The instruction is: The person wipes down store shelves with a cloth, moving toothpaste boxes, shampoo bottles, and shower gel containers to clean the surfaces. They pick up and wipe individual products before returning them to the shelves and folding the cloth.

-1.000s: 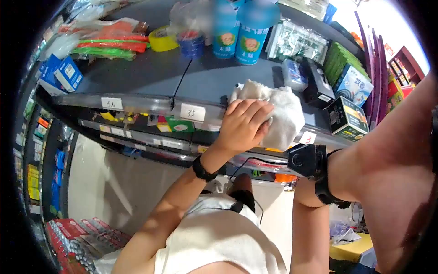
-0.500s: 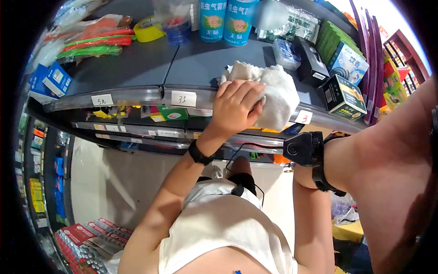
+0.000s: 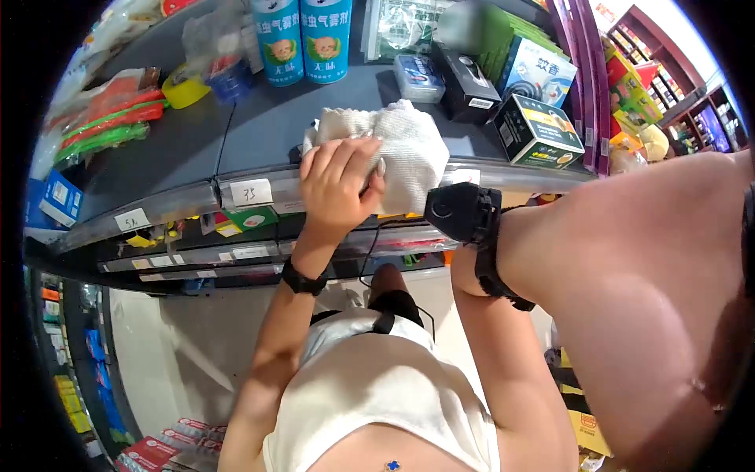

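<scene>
**On shelf front edge: left hand clutching white cloth**

At the front lip of the dark grey shelf (image 3: 259, 134), the left hand (image 3: 334, 185) lies on top of a white cloth (image 3: 409, 153). Its fingers (image 3: 346, 157) are close together and curled down over the cloth's left half, gripping the bunched fabric. The thumb is hidden. A black wristband (image 3: 303, 279) sits on that wrist.

The cloth is soft, with a towel-like weave, and crumpled into a lump. It rests on the shelf and hangs a little over the clear plastic price rail.

The right hand is out of frame, so its fingers can't be told. Only the right arm (image 3: 629, 259) shows, raised below and right of the cloth. A black strapped device (image 3: 460, 211) on it sits just under the cloth's lower right corner and blocks part of the rail.

- Left of the cloth, on the rail: a paper tag reading "35" (image 3: 252, 192).
- Behind the cloth: two tall blue spray cans (image 3: 303, 39), upright, smooth and round.
- Behind and to the left: a yellow tape roll (image 3: 185, 88) and a blue tape roll (image 3: 230, 79).
- Behind and to the right: a matte black box (image 3: 464, 75).
- Right of the cloth, near the edge: a glossy green-and-black carton (image 3: 539, 130), apart from the cloth.
</scene>
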The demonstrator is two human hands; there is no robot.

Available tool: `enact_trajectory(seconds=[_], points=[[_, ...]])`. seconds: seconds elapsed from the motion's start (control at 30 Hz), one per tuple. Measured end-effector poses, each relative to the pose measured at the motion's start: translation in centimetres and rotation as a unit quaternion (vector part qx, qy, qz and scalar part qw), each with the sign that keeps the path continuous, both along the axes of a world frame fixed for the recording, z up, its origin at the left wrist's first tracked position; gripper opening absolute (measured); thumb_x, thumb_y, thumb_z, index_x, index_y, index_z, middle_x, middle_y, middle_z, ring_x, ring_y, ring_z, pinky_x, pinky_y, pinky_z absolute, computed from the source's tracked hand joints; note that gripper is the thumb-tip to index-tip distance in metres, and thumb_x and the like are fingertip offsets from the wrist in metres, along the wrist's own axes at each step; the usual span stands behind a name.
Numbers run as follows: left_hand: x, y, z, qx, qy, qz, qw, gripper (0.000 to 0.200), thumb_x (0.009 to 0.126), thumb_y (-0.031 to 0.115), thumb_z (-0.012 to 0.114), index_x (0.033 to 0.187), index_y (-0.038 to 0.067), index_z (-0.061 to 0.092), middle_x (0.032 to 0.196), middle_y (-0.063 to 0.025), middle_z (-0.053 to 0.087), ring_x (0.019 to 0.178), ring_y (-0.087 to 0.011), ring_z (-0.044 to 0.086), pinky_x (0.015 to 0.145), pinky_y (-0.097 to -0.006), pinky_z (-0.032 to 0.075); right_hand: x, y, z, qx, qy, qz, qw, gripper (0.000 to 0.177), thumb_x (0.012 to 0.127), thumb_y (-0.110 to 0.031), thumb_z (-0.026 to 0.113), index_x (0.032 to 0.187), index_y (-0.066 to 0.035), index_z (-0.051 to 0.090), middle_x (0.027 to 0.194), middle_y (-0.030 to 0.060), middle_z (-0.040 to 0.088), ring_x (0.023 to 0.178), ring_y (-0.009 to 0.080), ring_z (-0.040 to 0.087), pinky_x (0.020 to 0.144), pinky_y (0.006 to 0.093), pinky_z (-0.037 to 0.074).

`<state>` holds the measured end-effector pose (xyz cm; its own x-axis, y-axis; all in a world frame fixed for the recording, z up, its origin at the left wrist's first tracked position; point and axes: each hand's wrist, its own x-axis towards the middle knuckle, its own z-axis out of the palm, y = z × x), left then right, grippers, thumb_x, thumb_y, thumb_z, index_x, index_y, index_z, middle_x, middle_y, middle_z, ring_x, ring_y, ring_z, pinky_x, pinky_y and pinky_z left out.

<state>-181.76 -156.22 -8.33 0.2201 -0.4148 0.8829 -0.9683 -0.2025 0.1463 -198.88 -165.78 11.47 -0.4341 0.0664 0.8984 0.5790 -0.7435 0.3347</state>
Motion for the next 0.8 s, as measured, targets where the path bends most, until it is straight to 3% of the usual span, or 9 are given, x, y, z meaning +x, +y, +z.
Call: enact_trajectory(seconds=[0.5,0.53,0.67,0.73,0.8], points=[[0.1,0.2,-0.1,0.000,0.006,-0.007,1.000,0.028,0.077,0.022,0.055,0.102,0.012,0.062,0.103,-0.0022,0.063,0.094,-0.0204,0.058,0.083,-0.0353,0.041,-5.8,5.4,0.6,-0.042,0.087,0.025,0.995,0.027,0.095,-0.023,0.048,0.102,0.000,0.061,0.099,0.0088,0.066,0.099,0.0159,0.061,0.104,0.0340,0.040],[0.2,0.1,-0.3,-0.007,-0.001,-0.005,1.000,0.028,0.078,0.024,0.055,0.103,0.012,0.062,0.102,-0.0021,0.063,0.094,-0.0203,0.058,0.083,-0.0351,0.041,-6.2,5.8,-0.1,-0.041,0.098,0.073,0.992,0.027,0.096,-0.022,0.047,0.101,0.000,0.061,0.100,0.0082,0.066,0.103,0.0150,0.059,0.108,0.0339,0.036],[0.0,0.3,0.0,0.002,0.006,-0.001,1.000,0.030,0.077,0.024,0.055,0.105,0.012,0.060,0.101,-0.0015,0.061,0.094,-0.0196,0.057,0.083,-0.0350,0.040,-8.2,6.2,-1.0,-0.059,0.117,0.137,0.982,0.026,0.096,-0.018,0.044,0.099,0.001,0.060,0.103,0.0087,0.064,0.104,0.0192,0.058,0.103,0.0345,0.041],[-0.2,0.1,-0.1,-0.009,0.011,0.010,1.000,0.031,0.076,0.024,0.055,0.104,0.013,0.060,0.101,-0.0016,0.061,0.094,-0.0199,0.057,0.083,-0.0353,0.040,-8.7,5.9,-0.9,-0.049,0.097,0.041,0.993,0.026,0.096,-0.019,0.044,0.102,0.002,0.058,0.105,0.0092,0.061,0.105,0.0206,0.056,0.101,0.0343,0.042],[-0.3,-0.6,-0.5,-0.026,0.012,0.016,0.999,0.031,0.074,0.024,0.055,0.103,0.012,0.060,0.099,-0.0016,0.061,0.092,-0.0206,0.057,0.083,-0.0361,0.039,-8.7,5.7,-0.8,-0.048,0.087,0.045,0.994,0.025,0.096,-0.019,0.044,0.103,0.001,0.057,0.105,0.0093,0.061,0.105,0.0209,0.055,0.101,0.0346,0.042]])
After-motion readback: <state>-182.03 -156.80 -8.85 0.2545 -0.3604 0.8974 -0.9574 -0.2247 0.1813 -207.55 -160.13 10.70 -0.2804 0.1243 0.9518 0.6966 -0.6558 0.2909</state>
